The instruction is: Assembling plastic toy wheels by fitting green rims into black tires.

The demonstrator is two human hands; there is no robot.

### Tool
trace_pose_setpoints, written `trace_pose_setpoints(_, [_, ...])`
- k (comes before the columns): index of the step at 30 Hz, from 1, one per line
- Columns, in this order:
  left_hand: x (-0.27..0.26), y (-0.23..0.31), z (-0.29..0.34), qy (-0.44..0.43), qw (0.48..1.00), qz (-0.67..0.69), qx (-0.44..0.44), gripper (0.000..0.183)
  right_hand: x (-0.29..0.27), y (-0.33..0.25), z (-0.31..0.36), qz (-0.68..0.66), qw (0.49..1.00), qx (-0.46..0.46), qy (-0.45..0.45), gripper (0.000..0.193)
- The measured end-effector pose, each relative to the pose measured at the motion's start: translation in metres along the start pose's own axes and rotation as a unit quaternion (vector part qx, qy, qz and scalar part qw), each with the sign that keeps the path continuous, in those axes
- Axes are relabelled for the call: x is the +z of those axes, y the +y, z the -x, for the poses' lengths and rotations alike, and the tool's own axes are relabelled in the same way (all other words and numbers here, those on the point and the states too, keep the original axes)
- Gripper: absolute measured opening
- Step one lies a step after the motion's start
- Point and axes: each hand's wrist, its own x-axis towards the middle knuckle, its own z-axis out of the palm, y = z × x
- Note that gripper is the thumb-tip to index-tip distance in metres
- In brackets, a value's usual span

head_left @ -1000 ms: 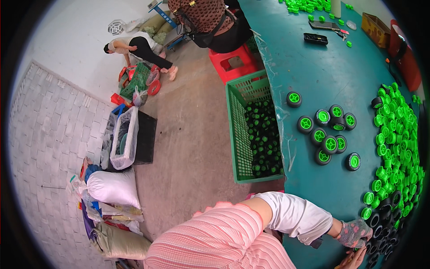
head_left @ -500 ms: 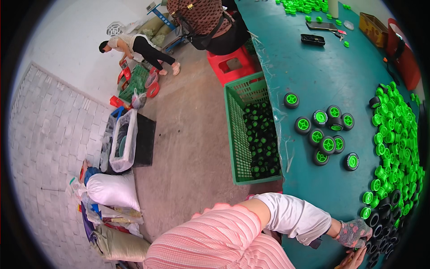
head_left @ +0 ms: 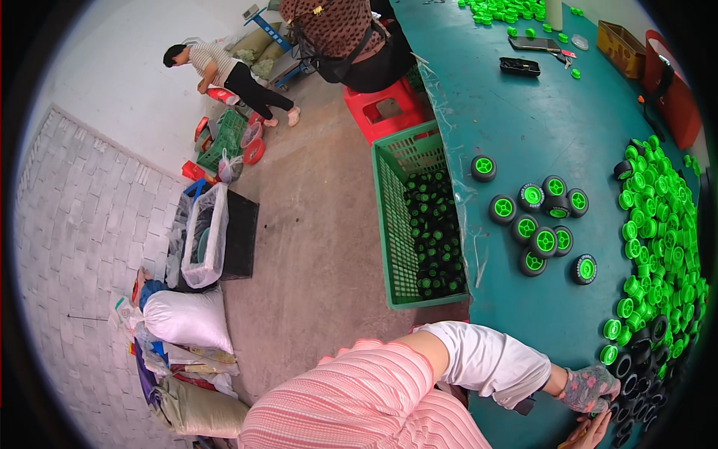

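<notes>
At the lower right of the head view, my left hand (head_left: 593,388), in a grey flowered glove, is closed with its fingertips pointing down. My right hand (head_left: 591,431), bare-fingered and partly cut off by the lower edge, meets it from below with fingers pressed together. Whatever is between them is too hidden to name. Beside them lie loose black rubber tyres (head_left: 642,410), and farther up a large heap of bright green wheel hubs (head_left: 666,247). Several wheels with black tyres on green hubs (head_left: 545,241) sit grouped on the green table (head_left: 516,314), left of the heap.
A green plastic crate (head_left: 396,299) of finished wheels stands against the table's left edge. Beyond it are a red stool (head_left: 360,112) and a seated person (head_left: 329,37). Another person (head_left: 224,69) stands at the back left. A lined black bin (head_left: 243,236) and sacks (head_left: 191,318) line the wall.
My hands stay together in nearly the same place. The person at the back left has straightened up from bending, with something red lifted in their hands.
</notes>
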Motion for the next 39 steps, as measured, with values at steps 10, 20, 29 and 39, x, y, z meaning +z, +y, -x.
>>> trace_pose_setpoints(10, [0.027, -0.024, -0.024, 0.016, 0.998, -0.005, -0.053, 0.032, -0.005, 0.007, -0.006, -0.008, 1.000, 0.002, 0.000, 0.047])
trace_pose_setpoints(20, [-0.009, 0.020, -0.014, 0.033, 0.993, -0.020, -0.113, 0.032, -0.006, 0.011, -0.008, -0.020, 1.000, 0.006, -0.010, 0.051])
trace_pose_setpoints(29, [-0.036, 0.039, 0.000, -0.131, 0.985, 0.042, -0.104, 0.041, 0.012, 0.006, -0.008, -0.118, 0.990, -0.049, -0.062, 0.025])
trace_pose_setpoints(39, [-0.034, 0.037, -0.008, -0.153, 0.961, 0.107, -0.206, 0.041, -0.001, 0.002, -0.021, -0.085, 0.986, -0.043, -0.140, 0.029])
